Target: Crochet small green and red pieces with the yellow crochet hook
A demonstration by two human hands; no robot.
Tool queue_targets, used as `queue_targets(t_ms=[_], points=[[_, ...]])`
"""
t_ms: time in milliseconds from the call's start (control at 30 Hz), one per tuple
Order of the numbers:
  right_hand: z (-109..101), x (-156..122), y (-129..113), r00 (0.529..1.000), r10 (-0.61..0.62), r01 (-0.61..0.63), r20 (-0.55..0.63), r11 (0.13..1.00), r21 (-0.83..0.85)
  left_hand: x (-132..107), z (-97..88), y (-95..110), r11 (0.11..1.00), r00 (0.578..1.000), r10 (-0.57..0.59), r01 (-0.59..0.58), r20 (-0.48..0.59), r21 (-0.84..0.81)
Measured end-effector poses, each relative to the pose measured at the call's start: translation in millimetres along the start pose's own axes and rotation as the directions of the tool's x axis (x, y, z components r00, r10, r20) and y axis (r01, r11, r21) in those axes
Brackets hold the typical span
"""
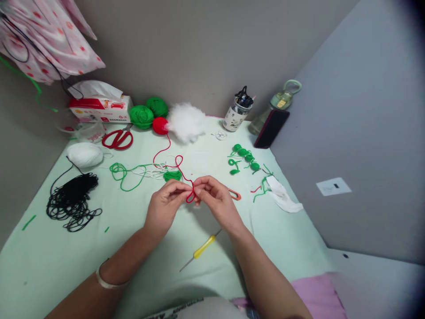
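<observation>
Both my hands meet over the middle of the table, pinching a loop of red yarn [190, 198]. My left hand [165, 204] is closed on the loop from the left, and my right hand [215, 200] is closed on it from the right. From the fingers the strand runs up and back to a red yarn ball [160, 126]. A crochet hook with a yellow handle [204, 247] lies on the cloth below my right hand. Partly hidden behind that hand is an orange clip-like piece [235, 194]. A small green yarn bundle [172, 176] sits behind my left hand.
Left are black yarn [73, 201], white yarn [85, 154], red scissors [118, 139] and a tissue box [101, 109]. Green yarn balls [141, 117] and stuffing [187, 122] stand behind. On the right are small green pieces [246, 155], a phone [272, 129], a bottle [277, 104] and a pen jar [235, 116].
</observation>
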State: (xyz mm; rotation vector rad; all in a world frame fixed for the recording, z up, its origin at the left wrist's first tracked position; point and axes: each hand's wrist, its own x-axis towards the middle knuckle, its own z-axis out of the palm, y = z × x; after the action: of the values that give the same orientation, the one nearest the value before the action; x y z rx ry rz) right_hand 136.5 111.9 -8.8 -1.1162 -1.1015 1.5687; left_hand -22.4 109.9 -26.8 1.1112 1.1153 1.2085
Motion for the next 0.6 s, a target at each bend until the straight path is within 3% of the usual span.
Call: queue_targets(t_ms=[333,600], points=[[1.2,0.0,-3.0,1.0,-0.002,0.0,-0.022,0.997,-0.083,-4.9,-1.1,-2.8,0.993,0.998,0.062,-0.06,-0.012,0.105],[1.9,-1.6,0.1,0.998,-0.067,0.065,0.0,0.983,-0.173,-4.4,-2.2,0.6,0.997,1.0,-0.003,0.001,0.018,0.083]])
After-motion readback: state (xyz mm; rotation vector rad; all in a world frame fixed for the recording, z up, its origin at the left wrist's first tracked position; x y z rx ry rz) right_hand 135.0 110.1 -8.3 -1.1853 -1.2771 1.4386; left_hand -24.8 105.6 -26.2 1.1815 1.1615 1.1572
